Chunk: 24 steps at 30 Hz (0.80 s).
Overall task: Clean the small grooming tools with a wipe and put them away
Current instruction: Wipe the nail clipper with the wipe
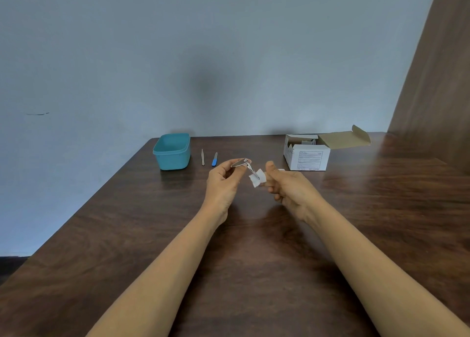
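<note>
My left hand [222,182] pinches a silver nail clipper [240,162] with its lever swung open, held above the table. My right hand [288,186] grips a small white wipe [256,179] and presses it against the clipper's lower end. Two more tools lie on the table behind my hands: a thin grey stick [202,157] and a blue-handled file [215,159]. A teal plastic tub [172,151] stands open to their left.
A white cardboard box [307,156] with its flap open stands at the back right and holds packets. The dark wooden table [254,247] meets a grey wall at the back. A brown panel rises at the far right.
</note>
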### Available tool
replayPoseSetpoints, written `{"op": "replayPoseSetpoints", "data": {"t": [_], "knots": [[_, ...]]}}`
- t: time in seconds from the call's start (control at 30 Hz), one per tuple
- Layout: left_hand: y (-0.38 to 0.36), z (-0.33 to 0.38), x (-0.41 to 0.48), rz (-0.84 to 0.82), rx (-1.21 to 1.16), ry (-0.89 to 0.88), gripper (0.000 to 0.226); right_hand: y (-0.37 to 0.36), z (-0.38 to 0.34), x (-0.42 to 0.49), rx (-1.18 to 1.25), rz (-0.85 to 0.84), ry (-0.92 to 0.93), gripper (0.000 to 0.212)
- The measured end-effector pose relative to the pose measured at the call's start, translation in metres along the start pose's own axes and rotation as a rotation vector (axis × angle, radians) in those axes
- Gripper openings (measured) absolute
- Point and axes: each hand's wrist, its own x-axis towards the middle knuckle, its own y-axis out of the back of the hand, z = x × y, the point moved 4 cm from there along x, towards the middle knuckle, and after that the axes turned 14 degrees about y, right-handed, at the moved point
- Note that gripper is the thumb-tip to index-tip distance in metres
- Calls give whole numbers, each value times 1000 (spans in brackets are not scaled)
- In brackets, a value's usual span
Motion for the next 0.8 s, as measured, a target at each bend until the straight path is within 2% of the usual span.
{"op": "replayPoseSetpoints", "data": {"t": [0.1,0.23,0.37,0.57,0.8], "knots": [[-1,0,0,-12,17,6,18,0,1,-1,97,-23,-127,23],[-3,1,-3,-41,38,-7,20,1,3,-1,125,-57,-146,15],[-5,2,-5,-81,84,-73,16,-1,7,1,71,-69,-97,21],[-6,2,-8,-102,113,-125,24,0,8,2,3,-29,-10,35],[-7,0,-6,-91,89,-99,18,2,4,1,-41,-43,32,34]]}}
